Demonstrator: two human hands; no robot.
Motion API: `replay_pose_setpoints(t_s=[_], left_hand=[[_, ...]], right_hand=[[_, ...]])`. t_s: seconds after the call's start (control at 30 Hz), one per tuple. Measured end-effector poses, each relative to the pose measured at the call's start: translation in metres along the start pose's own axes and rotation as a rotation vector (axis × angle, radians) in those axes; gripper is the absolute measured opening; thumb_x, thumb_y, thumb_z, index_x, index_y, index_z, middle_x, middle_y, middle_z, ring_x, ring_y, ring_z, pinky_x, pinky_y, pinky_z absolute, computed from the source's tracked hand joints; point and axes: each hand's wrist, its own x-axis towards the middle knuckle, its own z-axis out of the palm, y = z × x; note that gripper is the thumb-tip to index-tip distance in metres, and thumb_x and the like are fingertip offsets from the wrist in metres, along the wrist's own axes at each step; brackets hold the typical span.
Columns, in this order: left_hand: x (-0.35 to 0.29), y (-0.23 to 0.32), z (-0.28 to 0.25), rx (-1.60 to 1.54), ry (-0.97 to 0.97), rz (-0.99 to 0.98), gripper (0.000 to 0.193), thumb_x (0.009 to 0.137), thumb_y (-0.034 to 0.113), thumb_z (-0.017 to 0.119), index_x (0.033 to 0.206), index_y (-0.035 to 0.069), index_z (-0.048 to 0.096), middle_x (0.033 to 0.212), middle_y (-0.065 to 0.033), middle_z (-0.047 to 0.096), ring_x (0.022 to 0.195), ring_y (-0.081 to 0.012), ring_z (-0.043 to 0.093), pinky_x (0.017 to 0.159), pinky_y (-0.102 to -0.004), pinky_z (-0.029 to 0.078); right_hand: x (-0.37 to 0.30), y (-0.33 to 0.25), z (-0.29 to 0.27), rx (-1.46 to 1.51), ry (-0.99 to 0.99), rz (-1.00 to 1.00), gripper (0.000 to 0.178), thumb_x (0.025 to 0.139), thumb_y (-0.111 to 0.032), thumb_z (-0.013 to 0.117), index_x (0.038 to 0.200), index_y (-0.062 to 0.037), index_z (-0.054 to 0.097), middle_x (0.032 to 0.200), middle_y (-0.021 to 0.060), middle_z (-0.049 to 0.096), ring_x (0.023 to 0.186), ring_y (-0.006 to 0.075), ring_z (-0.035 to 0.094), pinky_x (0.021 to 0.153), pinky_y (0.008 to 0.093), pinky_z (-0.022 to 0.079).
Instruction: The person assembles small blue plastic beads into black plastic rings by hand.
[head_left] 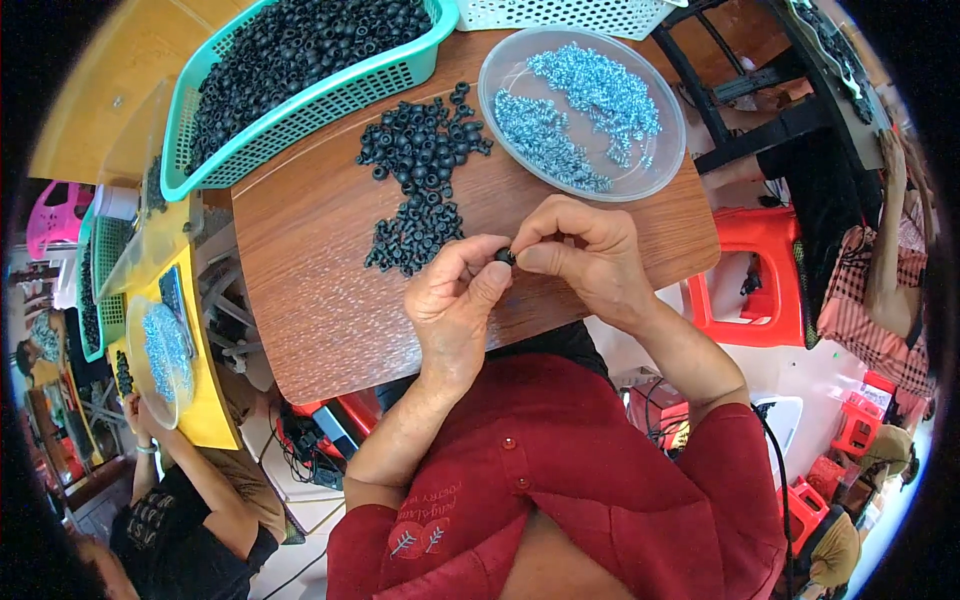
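Observation:
Over the near edge of the brown wooden table (310, 300), my left hand (447, 310) is closed, with thumb and forefinger pinching a small black round part (505, 256). My right hand (590, 255) meets it there, its thumb and forefinger pressed together at the part's right side. Whatever those right fingertips hold is too small and covered to make out. Just beyond my hands lies a loose pile of small black ring-like parts (420, 150). To its right, a clear round tray (490, 85) carries two heaps of tiny shiny light-blue pieces (600, 85).
A turquoise basket (310, 115) full of black parts stands at the far left of the table, and a white perforated basket (570, 17) at the back. Red stools (750, 275) are at the right. A co-worker's arms (195, 470) are busy at a yellow table (205, 400) on the left.

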Motion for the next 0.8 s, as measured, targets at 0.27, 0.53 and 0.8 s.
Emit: replay_pose_setpoints(t_s=[0.27, 0.53, 0.8], left_hand=[[0.002, 0.003, -0.004, 0.358, 0.011, 0.259, 0.017, 0.082, 0.002, 0.066, 0.099, 0.0, 0.063, 0.084, -0.0033, 0.057, 0.077, -0.0111, 0.054, 0.069, -0.0218, 0.044], [0.001, 0.003, -0.01, 0.302, 0.025, 0.242, 0.017, 0.082, 0.003, 0.067, 0.098, 0.0, 0.064, 0.085, -0.0034, 0.057, 0.078, -0.0112, 0.054, 0.069, -0.0221, 0.044], [-0.007, -0.002, -0.016, 0.192, 0.023, 0.124, 0.017, 0.082, 0.006, 0.068, 0.097, 0.0, 0.064, 0.084, -0.0018, 0.057, 0.075, -0.0098, 0.052, 0.067, -0.0213, 0.042]], right_hand=[[0.004, 0.002, 0.001, 0.174, -0.048, 0.241, 0.008, 0.079, -0.001, 0.066, 0.086, -0.0001, 0.064, 0.082, 0.0001, 0.061, 0.077, 0.0067, 0.055, 0.071, 0.0208, 0.045], [0.006, 0.007, 0.01, 0.214, -0.035, 0.283, 0.01, 0.079, -0.002, 0.067, 0.088, -0.0002, 0.063, 0.082, 0.0005, 0.061, 0.076, 0.0068, 0.055, 0.069, 0.0205, 0.045], [0.005, 0.008, 0.012, 0.278, -0.02, 0.396, 0.013, 0.077, -0.008, 0.072, 0.084, -0.0023, 0.062, 0.078, -0.0004, 0.06, 0.069, 0.0057, 0.053, 0.062, 0.0197, 0.043]])
